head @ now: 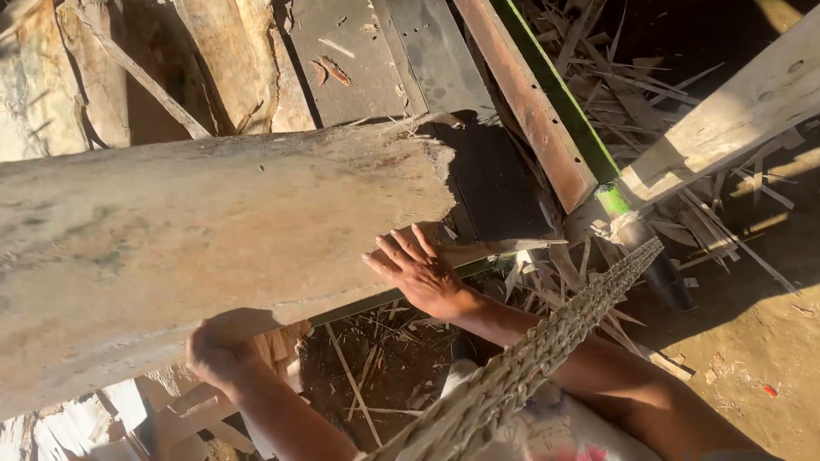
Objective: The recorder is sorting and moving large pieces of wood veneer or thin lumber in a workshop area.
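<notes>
The big rough wooden plank [196, 239] ran left to right across the view, its ragged end pointing right toward the green-edged metal rail [547, 111]. Right hand [418, 269] lay open and flat on that near end corner, while the left hand [218, 354] was curled gripping the plank's lower edge. Open dirt ground [752, 341] with wood splinters sat off to the right.

You had one wide plank [213, 230], two hands on it: left hand [218, 354] under near edge, right hand [420, 269] at plank's end. One woven strap [547, 341] right of plank. One green-edged beam [547, 102] beyond plank's end.
</notes>
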